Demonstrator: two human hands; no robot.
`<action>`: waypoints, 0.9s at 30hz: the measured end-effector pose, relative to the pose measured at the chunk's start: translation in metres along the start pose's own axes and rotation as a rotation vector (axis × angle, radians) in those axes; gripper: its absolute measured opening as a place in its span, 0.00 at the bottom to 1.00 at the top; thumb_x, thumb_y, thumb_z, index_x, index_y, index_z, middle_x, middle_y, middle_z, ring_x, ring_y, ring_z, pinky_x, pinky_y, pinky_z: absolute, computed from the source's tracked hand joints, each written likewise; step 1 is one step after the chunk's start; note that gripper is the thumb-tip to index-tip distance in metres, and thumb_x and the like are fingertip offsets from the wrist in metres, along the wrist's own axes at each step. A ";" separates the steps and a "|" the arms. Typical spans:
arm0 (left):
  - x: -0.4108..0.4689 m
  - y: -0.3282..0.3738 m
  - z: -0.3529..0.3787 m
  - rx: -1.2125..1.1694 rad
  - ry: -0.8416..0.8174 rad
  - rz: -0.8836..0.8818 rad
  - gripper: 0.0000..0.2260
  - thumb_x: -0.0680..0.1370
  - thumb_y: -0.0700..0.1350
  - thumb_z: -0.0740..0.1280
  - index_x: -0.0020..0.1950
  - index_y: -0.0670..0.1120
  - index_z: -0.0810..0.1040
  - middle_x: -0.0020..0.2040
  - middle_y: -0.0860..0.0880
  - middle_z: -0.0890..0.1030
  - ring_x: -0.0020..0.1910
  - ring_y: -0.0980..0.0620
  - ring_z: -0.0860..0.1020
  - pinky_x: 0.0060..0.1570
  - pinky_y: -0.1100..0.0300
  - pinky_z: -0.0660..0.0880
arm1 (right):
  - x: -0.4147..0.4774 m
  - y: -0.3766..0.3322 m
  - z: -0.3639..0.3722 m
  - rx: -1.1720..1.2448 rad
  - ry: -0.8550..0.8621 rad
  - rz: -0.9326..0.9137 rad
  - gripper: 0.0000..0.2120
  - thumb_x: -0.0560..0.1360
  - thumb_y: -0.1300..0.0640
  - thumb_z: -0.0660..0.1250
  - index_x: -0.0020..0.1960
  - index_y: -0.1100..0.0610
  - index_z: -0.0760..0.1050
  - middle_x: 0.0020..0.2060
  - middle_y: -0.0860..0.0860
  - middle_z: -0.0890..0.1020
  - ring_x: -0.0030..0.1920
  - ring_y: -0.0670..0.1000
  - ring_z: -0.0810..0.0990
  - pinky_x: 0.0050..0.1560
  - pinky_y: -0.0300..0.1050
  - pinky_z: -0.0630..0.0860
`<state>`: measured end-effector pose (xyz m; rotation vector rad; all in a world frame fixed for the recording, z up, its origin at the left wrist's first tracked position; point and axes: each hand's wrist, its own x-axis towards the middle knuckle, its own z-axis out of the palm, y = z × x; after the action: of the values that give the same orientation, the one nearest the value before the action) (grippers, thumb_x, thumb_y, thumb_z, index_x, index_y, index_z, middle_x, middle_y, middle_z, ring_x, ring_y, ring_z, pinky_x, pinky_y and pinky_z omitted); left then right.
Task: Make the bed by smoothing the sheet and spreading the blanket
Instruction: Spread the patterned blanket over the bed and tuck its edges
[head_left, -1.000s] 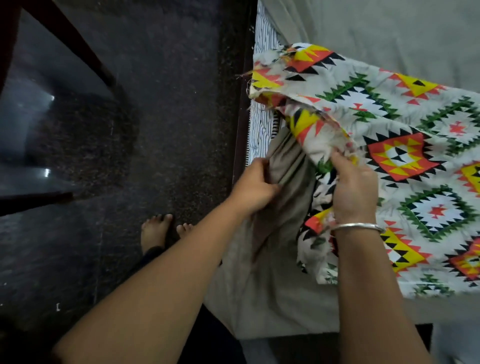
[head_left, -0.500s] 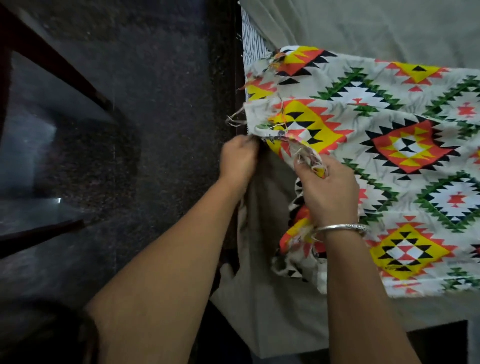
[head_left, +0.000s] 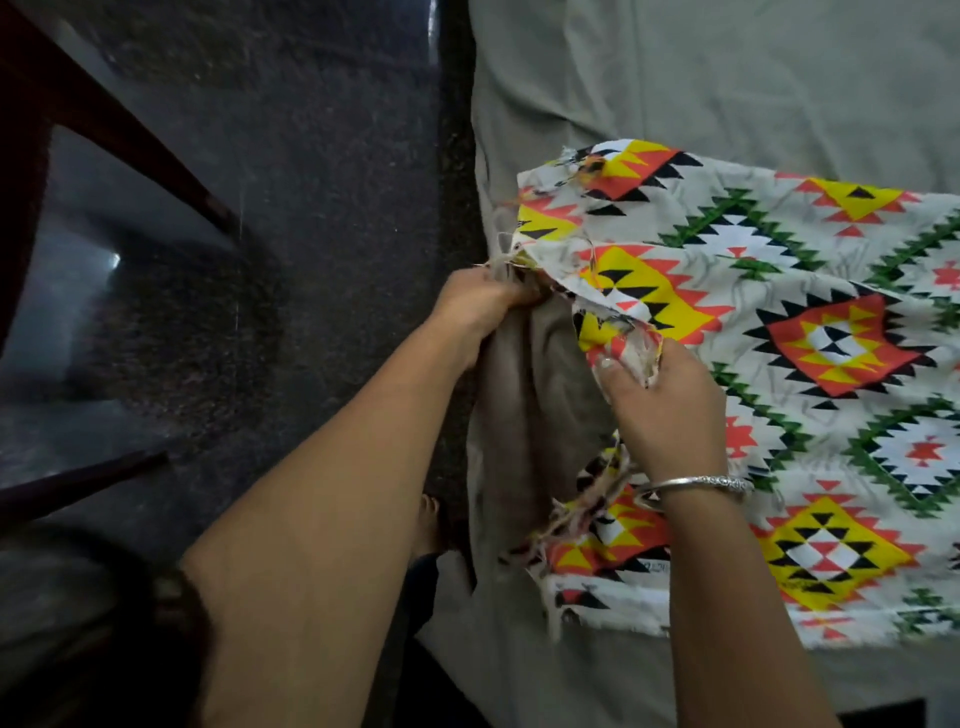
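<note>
your left hand is closed on the frayed corner of the patterned blanket at the bed's edge; your right hand pinches its ragged hem. the blanket lies on the grey-green sheet, beside dark speckled floor.

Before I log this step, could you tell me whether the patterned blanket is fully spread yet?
Not yet: the patterned blanket lies partly flat, but its frayed edge is bunched in the left hand and right hand.

Open sheet: left bare beyond the blanket.
Bed edge: flanked by dark floor; chair legs kept well apart.
</note>
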<state>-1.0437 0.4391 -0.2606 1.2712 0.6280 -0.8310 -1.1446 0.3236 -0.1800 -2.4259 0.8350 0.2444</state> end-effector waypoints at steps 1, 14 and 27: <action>0.004 0.002 -0.004 -0.013 0.092 0.074 0.05 0.68 0.41 0.75 0.40 0.44 0.81 0.38 0.47 0.82 0.38 0.49 0.80 0.40 0.58 0.78 | 0.001 -0.002 0.000 0.000 -0.012 -0.004 0.10 0.72 0.53 0.69 0.39 0.57 0.71 0.31 0.50 0.73 0.39 0.56 0.73 0.37 0.44 0.63; 0.000 -0.084 -0.038 0.524 0.029 -0.021 0.05 0.75 0.43 0.69 0.48 0.45 0.74 0.47 0.39 0.79 0.45 0.45 0.78 0.50 0.50 0.75 | 0.021 -0.027 0.035 -0.214 -0.343 -0.072 0.12 0.75 0.54 0.64 0.58 0.52 0.74 0.43 0.51 0.79 0.41 0.53 0.74 0.40 0.43 0.67; -0.033 -0.123 -0.017 0.593 -0.446 -0.124 0.17 0.79 0.33 0.58 0.67 0.39 0.68 0.52 0.42 0.75 0.49 0.50 0.72 0.40 0.63 0.67 | -0.021 -0.004 0.062 -0.209 -0.196 -0.036 0.19 0.72 0.65 0.61 0.61 0.55 0.72 0.46 0.60 0.80 0.47 0.63 0.77 0.42 0.51 0.72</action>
<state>-1.1631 0.4519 -0.3073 1.5099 0.0947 -1.4220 -1.1579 0.3719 -0.2226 -2.5541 0.7082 0.5709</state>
